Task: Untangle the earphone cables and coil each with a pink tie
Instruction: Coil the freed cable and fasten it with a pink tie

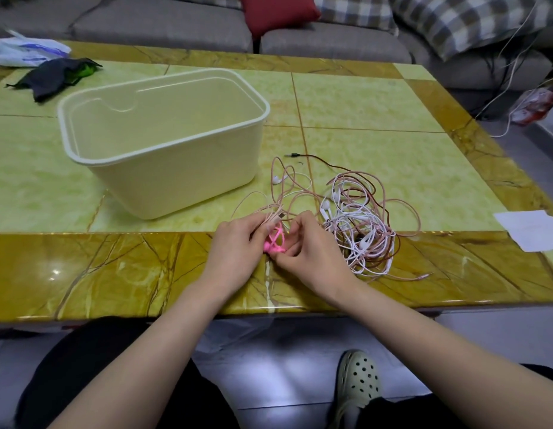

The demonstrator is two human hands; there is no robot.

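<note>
Marble-pattern table [377, 103], green panels with an amber border. All places below are taken from the cream plastic bin [182, 184], which stands upright on the table, open top, nothing visible inside.

Grey sofa [163, 23]: behind the bin, past the far table edge. It carries a red cushion [278, 12] and a plaid cushion [454, 20].

Tangle of earphone cables [361, 221]: right of the bin, on the table near the front edge. White and pale pink strands are mixed with one dark red lead. The jack plug [292, 155] of that lead lies just off the bin's right wall.

Left hand [235, 243]: in front of the bin's right front corner. Fingers are curled around a gathered bunch of pink cable [287, 193]. The loops of that cable fan out beside the bin's right wall.

Right hand [306, 246]: just right of the left hand, between it and the tangle. Fingertips are pinching the pink ties [275, 243], a small bright clump between the two hands. How many ties there are cannot be told.

White paper [528, 229]: far right of the bin, at the table edge.

Dark cloth [52, 77] and white plastic bag [24, 51]: behind and left of the bin.
</note>
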